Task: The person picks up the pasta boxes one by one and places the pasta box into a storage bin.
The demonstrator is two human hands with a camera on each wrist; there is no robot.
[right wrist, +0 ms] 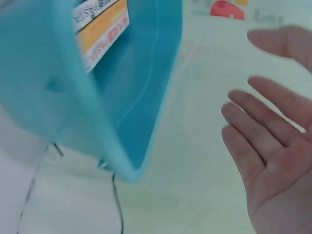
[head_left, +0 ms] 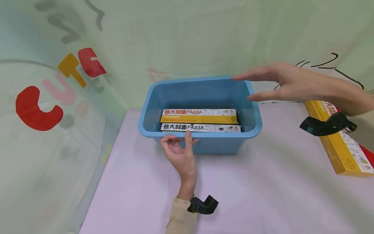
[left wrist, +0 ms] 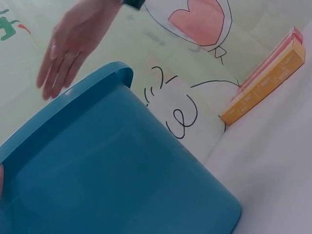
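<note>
A blue plastic bin stands on the table against the back cloth. Inside it lie a yellow-and-white pasta box and another pasta box with black lettering. My left hand grips the bin's front rim, thumb up at the edge and fingers curled below the lip. Over the bin's right end hovers my right hand, its fingers extended and thumb spread apart, holding nothing. In the right wrist view that open palm shows beside the bin's rim.
More pasta boxes, a yellow one and a red one, lie at the table's right side, partly behind my right forearm. A printed cloth with letters and drawings hangs behind and to the left of the white table.
</note>
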